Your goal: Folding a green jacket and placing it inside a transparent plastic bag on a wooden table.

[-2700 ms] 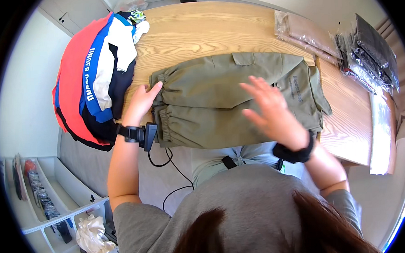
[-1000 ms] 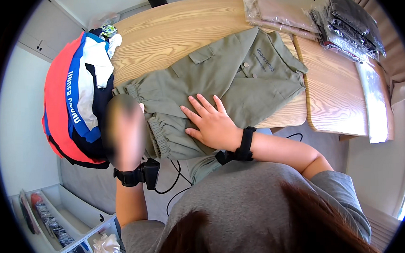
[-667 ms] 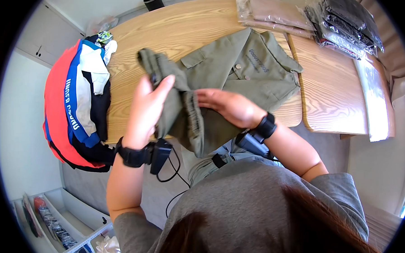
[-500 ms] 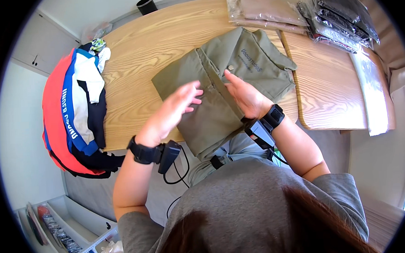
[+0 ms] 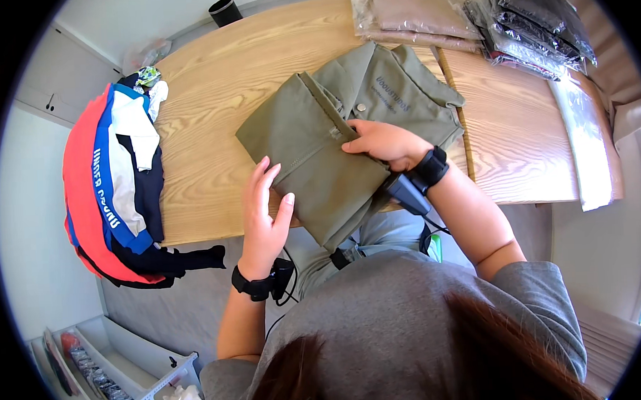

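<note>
An olive-green jacket (image 5: 306, 173), partly folded, lies at an angle on the wooden table. Its collar end points to the far right, and a round snap button and dark lettering show beside the fold. My right hand (image 5: 392, 145) grips the edge of the folded-over layer, thumb on top and the other fingers partly hidden underneath. At the jacket's near left edge is my left hand (image 5: 265, 220), fingers spread and holding nothing. The jacket's lowest corner hangs over the table's front edge, close to my lap.
A pile of red, blue, white and black clothes (image 5: 94, 185) sits along the table's left end. Bagged tan garments (image 5: 420, 17) and a stack of bagged dark garments (image 5: 534, 22) lie at the far right, near clear plastic bags (image 5: 583, 145). A black bin (image 5: 225, 12) stands beyond the table.
My right hand has closed on the folded layer's edge. My left hand has moved down and left, off the jacket's middle to its near left edge.
</note>
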A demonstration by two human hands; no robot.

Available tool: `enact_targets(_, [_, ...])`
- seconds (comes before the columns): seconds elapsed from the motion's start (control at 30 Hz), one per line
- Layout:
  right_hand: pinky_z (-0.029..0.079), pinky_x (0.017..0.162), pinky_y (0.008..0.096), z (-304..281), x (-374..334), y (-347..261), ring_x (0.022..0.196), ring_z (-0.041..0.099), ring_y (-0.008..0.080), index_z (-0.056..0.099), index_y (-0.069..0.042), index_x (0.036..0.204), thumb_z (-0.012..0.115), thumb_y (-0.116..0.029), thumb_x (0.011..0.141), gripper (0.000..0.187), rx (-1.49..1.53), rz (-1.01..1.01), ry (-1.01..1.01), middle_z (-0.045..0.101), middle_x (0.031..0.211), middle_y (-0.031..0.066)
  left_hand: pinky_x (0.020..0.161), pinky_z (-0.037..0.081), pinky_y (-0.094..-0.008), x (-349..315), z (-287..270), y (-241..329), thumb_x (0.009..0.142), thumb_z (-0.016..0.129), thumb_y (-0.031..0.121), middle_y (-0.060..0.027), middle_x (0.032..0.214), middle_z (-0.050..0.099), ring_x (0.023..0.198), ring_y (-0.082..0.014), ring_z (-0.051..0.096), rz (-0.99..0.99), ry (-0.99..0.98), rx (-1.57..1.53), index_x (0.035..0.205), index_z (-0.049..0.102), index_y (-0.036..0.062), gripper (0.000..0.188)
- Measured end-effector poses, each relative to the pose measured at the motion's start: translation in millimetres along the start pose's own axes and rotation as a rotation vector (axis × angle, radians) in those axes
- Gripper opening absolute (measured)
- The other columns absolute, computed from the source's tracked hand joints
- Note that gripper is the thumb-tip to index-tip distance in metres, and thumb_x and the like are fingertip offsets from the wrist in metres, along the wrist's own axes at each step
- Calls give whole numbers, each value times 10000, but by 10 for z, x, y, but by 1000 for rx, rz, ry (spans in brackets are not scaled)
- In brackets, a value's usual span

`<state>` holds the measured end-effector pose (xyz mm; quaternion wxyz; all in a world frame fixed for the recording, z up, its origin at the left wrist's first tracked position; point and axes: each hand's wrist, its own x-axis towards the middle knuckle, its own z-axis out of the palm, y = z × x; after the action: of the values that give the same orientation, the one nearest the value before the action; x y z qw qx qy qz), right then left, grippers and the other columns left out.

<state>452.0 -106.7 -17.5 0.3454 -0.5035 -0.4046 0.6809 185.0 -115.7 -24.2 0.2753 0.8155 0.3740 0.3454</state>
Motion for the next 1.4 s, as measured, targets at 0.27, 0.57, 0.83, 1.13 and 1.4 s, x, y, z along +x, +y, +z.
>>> enact_targets(0.27, [509, 839, 333, -235, 37, -9, 1001, 606, 170, 315, -46, 1403, 554, -170, 914, 558, 254, 150, -153, 584, 1198, 88, 1107, 219, -431, -89, 125, -172, 892, 576, 256, -209, 1490, 220, 1366, -340, 250, -97, 2, -144, 1368, 389, 45, 554])
enact_targets(0.57, [446, 885, 257, -29, -268, -87, 1080, 537, 169, 309, 45, 1379, 632, -237, 873, 663, -263, -37, 168, 533, 1211, 175, 1091, 209, -477, -28, 200, -162, 841, 620, 448, -294, 1492, 122, 1382, -418, 166, 35, -78, 152, 1372, 421, 65, 684])
enact_targets(0.83, [414, 897, 242, 34, -535, 73, 1045, 523, 139, 469, -57, 1321, 433, -359, 989, 451, 145, -113, 259, 550, 1237, 85, 1042, 237, -578, 94, 252, 323, 733, 715, 428, -263, 1479, 206, 1353, -468, 196, 165, -100, 395, 1379, 408, 94, 789])
enact_targets(1.13, [378, 925, 246, 228, -656, 61, 1113, 477, 105, 306, -112, 1445, 398, -486, 974, 608, 112, -254, -53, 474, 1346, 100, 1021, 292, -588, 197, 711, 529, 790, 678, 235, -299, 1402, 322, 1306, -461, 310, 3, -84, 334, 1405, 286, 2, 765])
enact_targets(1.4, [307, 1080, 398, 592, -573, 11, 1332, 355, 274, 192, -67, 1466, 494, -412, 951, 690, 136, -383, -230, 307, 1468, 167, 977, 403, -341, -130, 441, 290, 987, 436, 252, -154, 1272, 529, 1154, -239, 516, -348, 304, -666, 1277, 473, -35, 410])
